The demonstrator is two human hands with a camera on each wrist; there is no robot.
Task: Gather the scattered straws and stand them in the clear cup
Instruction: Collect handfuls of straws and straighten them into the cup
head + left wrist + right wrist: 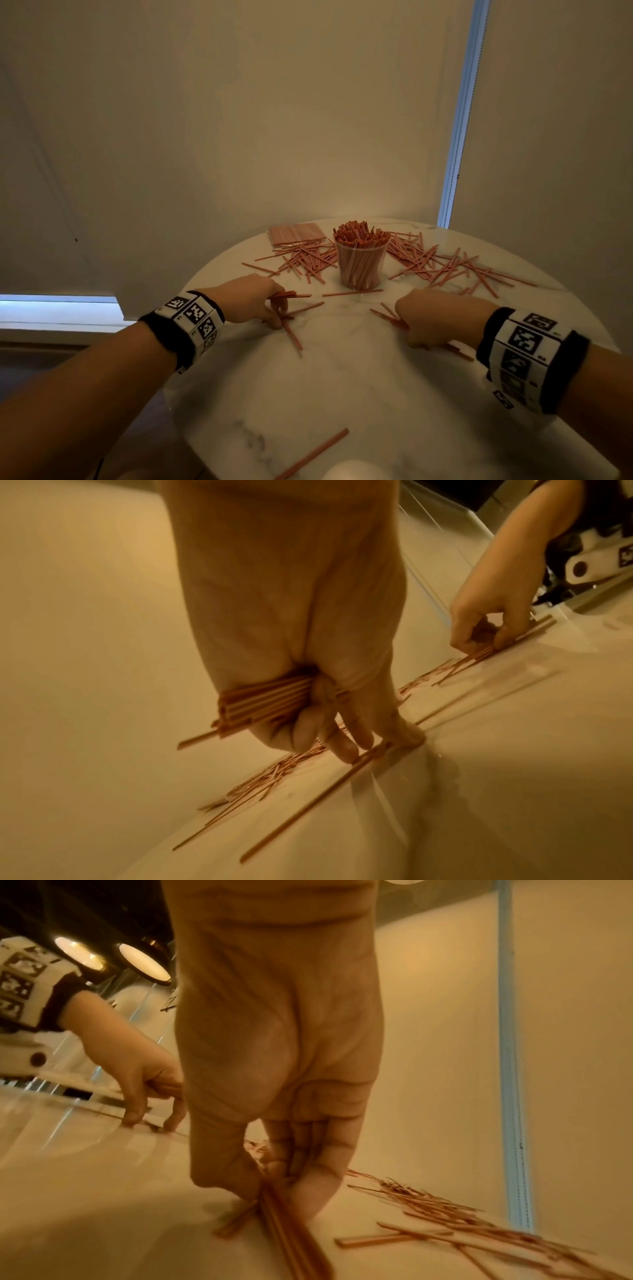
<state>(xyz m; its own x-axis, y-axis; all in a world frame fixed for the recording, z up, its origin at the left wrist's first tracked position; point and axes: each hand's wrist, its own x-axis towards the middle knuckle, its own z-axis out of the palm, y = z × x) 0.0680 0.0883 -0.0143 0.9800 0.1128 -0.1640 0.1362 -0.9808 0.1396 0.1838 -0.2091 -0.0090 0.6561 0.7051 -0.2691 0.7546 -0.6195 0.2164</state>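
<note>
My left hand has its grip clamped on a bundle of straws, fingertips down on the table touching a loose straw. My right hand grip is closed on a few straws lying against the table. Clear cup stands at the far middle, packed with upright straws. Scattered straws lie left and right of it. A flat straw packet sits far left. One straw lies near me.
</note>
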